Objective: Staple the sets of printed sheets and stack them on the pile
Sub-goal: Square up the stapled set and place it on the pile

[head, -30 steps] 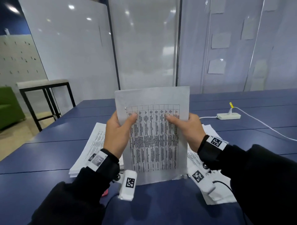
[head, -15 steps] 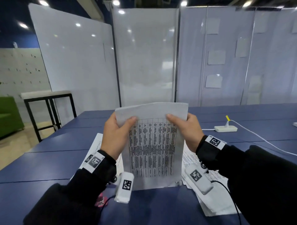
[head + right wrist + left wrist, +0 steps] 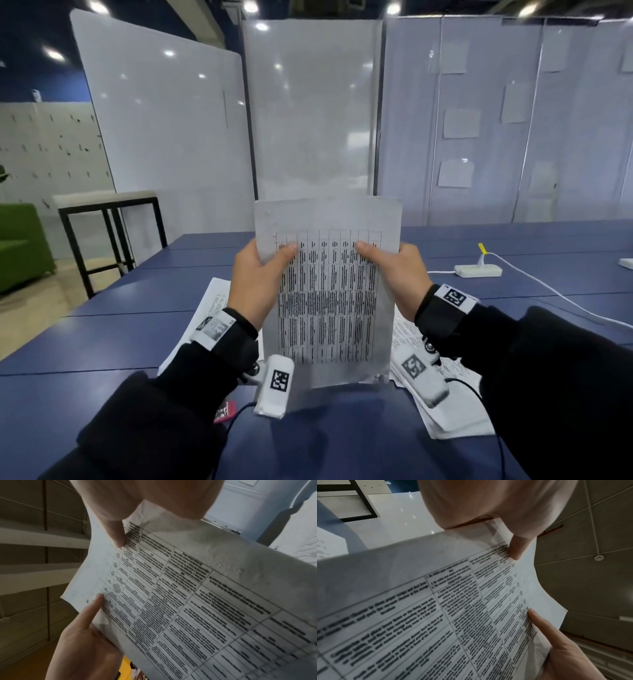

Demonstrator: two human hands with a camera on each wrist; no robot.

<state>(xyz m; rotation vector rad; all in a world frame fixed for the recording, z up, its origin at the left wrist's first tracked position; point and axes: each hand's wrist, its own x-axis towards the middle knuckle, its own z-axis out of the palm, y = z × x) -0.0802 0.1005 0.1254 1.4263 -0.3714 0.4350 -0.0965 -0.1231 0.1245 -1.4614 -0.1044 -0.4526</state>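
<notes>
Holding the set of sheets (image 3: 329,291) upright above the table (image 3: 102,329), our left hand (image 3: 255,284) and right hand (image 3: 399,277) pinched its sides; we feared loose pages could slide uneven before stapling.

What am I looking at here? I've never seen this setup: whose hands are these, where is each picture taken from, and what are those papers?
No machine here: a person works with bare hands. The wide picture comes from a head-worn camera; the two close-ups come from cameras strapped to each wrist, looking along the fingers. The left hand and right hand each grip a side edge of a set of printed sheets, thumbs on its printed table, holding it upright above the blue table. On the table behind lie more printed sheets, a pile at left and another at right, plus a white power strip with its cable. No stapler clearly shows.
</notes>
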